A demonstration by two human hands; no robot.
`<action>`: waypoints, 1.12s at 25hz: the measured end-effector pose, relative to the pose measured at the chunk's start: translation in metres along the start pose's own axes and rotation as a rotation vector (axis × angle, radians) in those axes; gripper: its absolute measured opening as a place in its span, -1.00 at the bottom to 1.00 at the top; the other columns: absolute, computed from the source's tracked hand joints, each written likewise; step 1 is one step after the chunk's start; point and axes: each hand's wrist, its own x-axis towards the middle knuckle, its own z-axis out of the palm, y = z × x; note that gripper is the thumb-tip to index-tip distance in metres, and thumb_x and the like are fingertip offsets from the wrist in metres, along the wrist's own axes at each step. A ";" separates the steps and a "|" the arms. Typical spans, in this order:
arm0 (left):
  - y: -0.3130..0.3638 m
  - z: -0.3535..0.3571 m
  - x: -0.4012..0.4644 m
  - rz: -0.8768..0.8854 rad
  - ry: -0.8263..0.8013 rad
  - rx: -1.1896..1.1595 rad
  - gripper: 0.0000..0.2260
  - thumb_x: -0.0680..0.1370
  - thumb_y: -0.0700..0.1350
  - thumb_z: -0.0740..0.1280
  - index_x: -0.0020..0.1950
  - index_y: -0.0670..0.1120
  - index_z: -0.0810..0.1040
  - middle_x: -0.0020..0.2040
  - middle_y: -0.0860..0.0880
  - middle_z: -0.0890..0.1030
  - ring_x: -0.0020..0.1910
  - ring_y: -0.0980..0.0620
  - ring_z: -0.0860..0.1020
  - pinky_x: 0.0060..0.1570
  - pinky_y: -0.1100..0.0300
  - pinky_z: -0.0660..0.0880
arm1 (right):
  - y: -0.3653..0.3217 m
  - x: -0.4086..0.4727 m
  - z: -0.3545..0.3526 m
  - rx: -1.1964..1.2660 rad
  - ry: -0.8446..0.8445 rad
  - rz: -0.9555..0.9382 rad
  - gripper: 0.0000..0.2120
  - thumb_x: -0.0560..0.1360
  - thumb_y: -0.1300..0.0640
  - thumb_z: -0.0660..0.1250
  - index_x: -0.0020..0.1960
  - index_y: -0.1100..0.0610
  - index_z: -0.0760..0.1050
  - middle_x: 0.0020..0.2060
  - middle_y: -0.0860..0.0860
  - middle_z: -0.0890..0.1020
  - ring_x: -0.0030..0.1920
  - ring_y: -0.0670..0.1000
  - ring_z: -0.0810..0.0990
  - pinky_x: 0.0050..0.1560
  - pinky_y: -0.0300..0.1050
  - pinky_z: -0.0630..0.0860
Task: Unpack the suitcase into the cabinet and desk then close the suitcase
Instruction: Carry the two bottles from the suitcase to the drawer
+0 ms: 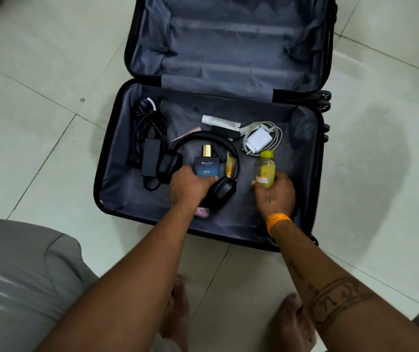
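A black suitcase (112, 158) lies wide open on the tiled floor, its grey-lined lid (228, 41) folded away from me. My left hand (189, 188) is shut on a blue perfume bottle (206, 166) with a gold cap. My right hand (277, 194) grips a small yellow bottle (265, 171), held upright. Black headphones (218, 189) lie around the perfume bottle, partly under my left hand. Beside them are a gold tube (230, 167), a white charger with cable (260, 138), a white tube (221, 121) and a black laptop adapter with cables (150, 156).
A small pink packet (201, 212) lies under my left wrist near the suitcase's front edge. A pink slip (190, 132) peeks out behind the headband. My grey-clad knee (20, 275) is at the lower left, my bare feet (289, 323) below. Pale floor tiles surround the case.
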 end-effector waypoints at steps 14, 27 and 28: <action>0.010 0.020 0.010 -0.008 -0.118 -0.329 -0.71 0.31 -0.09 0.64 -0.04 -0.06 0.67 -0.07 -0.07 0.73 -0.10 -0.09 0.70 -0.08 0.07 0.66 | -0.018 0.004 -0.013 0.375 -0.036 0.197 -0.78 0.41 0.04 0.49 -0.01 0.12 0.65 -0.21 0.03 0.68 -0.17 0.08 0.63 -0.12 -0.04 0.56; 0.060 -0.147 -0.086 -0.095 -0.212 -0.991 -0.82 0.48 -0.26 0.55 0.06 -0.17 0.68 -0.02 -0.13 0.76 0.01 -0.12 0.73 0.13 -0.02 0.64 | -0.160 -0.052 -0.152 0.652 -0.403 0.170 -0.85 0.48 0.34 0.50 -0.01 0.14 0.67 -0.16 0.03 0.74 -0.18 -0.05 0.70 -0.20 -0.20 0.63; 0.076 -0.167 -0.101 -0.077 -0.231 -1.004 -0.83 0.50 -0.26 0.53 0.07 -0.17 0.67 -0.01 -0.12 0.76 0.03 -0.10 0.73 0.15 -0.03 0.64 | -0.177 -0.060 -0.167 0.667 -0.420 0.152 -0.84 0.49 0.34 0.49 -0.01 0.12 0.66 -0.15 0.03 0.74 -0.17 -0.05 0.71 -0.19 -0.19 0.64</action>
